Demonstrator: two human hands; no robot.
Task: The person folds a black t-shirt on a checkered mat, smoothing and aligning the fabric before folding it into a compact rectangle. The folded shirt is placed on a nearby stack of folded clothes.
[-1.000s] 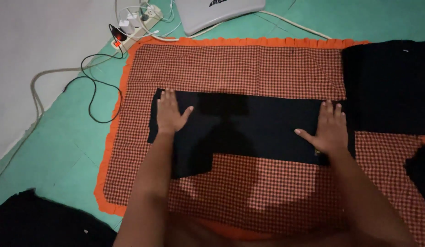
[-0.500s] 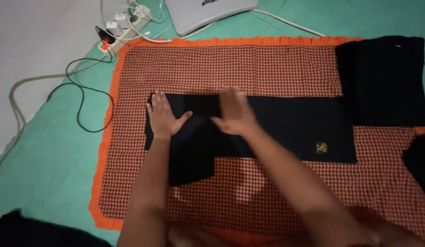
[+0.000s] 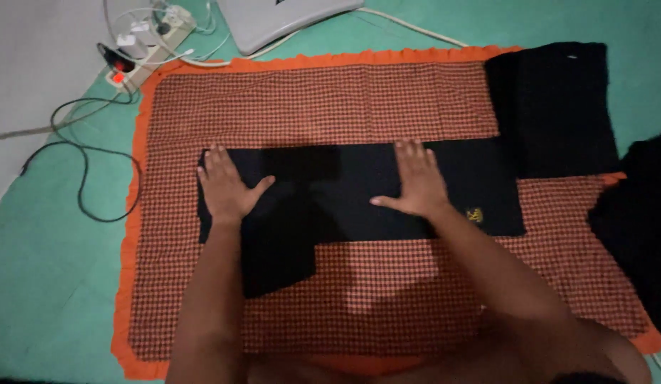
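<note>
While we are pressing both palms flat on the black garment [image 3: 359,188], which is lying folded across the checked cloth [image 3: 330,107] on the floor, neither hand is gripping anything: the left hand [image 3: 224,188] is resting open near the garment's left end, the right hand [image 3: 414,179] open at its middle, fingers spread. To smooth well, we judge, we are keeping even pressure, flattening creases and holding edges square. Another dark piece [image 3: 554,107] is lying beside it.

Dim indoor light, soft shadow near bottom, slight blur, dark cloth w/o detail
</note>
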